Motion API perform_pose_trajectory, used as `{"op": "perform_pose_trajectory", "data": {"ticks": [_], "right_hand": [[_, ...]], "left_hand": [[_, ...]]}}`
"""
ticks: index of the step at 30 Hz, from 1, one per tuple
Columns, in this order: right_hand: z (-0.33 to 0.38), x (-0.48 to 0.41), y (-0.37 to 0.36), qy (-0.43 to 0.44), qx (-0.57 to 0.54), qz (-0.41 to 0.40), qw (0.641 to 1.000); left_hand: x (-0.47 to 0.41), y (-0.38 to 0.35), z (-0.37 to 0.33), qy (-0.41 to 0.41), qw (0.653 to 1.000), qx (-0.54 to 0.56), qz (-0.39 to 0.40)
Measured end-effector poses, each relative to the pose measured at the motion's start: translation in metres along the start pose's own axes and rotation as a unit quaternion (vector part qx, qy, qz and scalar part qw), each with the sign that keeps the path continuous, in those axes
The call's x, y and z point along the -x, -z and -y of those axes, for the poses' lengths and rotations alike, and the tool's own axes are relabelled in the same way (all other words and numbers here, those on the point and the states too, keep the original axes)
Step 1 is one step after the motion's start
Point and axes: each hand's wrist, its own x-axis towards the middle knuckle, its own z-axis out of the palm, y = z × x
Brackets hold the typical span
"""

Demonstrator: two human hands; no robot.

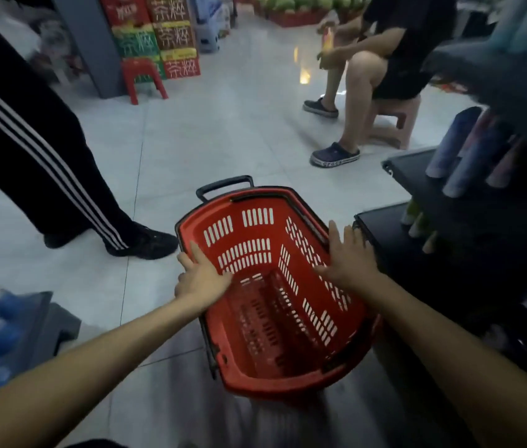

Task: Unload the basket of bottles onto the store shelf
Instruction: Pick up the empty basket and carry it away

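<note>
Floor (223,130): pale tiles are carrying the basket (288,381).
Left hand (202,279): fingers are lying straight and apart on the left rim, holding nothing.
Basket: red, sitting between both hands, its slotted bottom showing bare.
Right hand (351,260): fingers are spreading straight over the right rim; contact unclear.
Shelf (410,176): dark, bearing blurred bottles (456,147), partly cut off.

A: Of what is the basket (255,227) made?
B: Red plastic with slotted walls is seen, smooth and slightly shiny. Its handle (225,183) is black plastic.
A: And the floor (223,130)?
B: Pale polished tiles; light is reflected in the upper middle. The shelf (410,176) at the right is seen as dark and matt.
</note>
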Motion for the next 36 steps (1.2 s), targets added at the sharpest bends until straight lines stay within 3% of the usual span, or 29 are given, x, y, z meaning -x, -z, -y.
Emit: {"op": "perform_pose_trajectory", "data": {"ticks": [5,11,15,22,28,33,36], "right_hand": [[-0.012,-0.056,-0.009,-0.058,-0.157,0.054,0.985],[-0.005,-0.044,0.042,-0.105,-0.294,0.065,0.948],[0.01,-0.042,0.15,-0.133,-0.303,0.045,0.943],[0.081,-0.056,0.443,-0.161,-0.316,0.031,0.934],[0.134,-0.081,0.67,-0.174,-0.395,0.0,0.902],[0.156,-0.115,0.778,-0.178,-0.472,-0.052,0.862],[0.163,-0.15,0.819,-0.157,-0.429,-0.107,0.883]], "left_hand": [[-0.036,-0.006,-0.001,0.208,0.968,0.137,0.006],[-0.038,0.046,-0.025,0.241,0.945,0.214,0.053],[-0.039,0.149,-0.076,0.198,0.956,0.211,0.046],[-0.067,0.426,-0.189,0.162,0.963,0.214,0.01],[-0.107,0.649,-0.273,0.024,0.974,0.222,-0.037],[-0.146,0.734,-0.31,-0.051,0.986,0.16,-0.015],[-0.175,0.757,-0.342,-0.062,0.986,0.152,-0.016]]}}
